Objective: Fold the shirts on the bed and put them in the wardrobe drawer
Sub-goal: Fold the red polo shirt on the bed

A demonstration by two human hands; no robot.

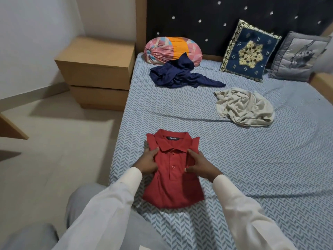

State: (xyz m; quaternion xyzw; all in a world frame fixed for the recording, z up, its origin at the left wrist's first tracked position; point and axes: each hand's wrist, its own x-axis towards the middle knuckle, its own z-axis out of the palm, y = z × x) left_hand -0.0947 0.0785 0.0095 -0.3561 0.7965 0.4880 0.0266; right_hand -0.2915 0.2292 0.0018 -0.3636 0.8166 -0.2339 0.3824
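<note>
A red polo shirt [173, 184] lies face up on the bed [252, 168] near its left edge, its sides folded in and collar toward the headboard. My left hand [148, 162] grips the shirt's left side just below the collar. My right hand [200, 165] pinches the fabric on the right side at the same height. Farther up the bed a navy shirt [182, 74] lies crumpled. A cream shirt [246, 107] lies bunched to the right of the middle.
A colourful bolster [173, 49], a blue embroidered cushion [249, 51] and a grey cushion [297, 56] lean on the dark headboard. A brown two-drawer bedside unit [97, 73] stands left of the bed. Tiled floor [54, 141] lies to the left.
</note>
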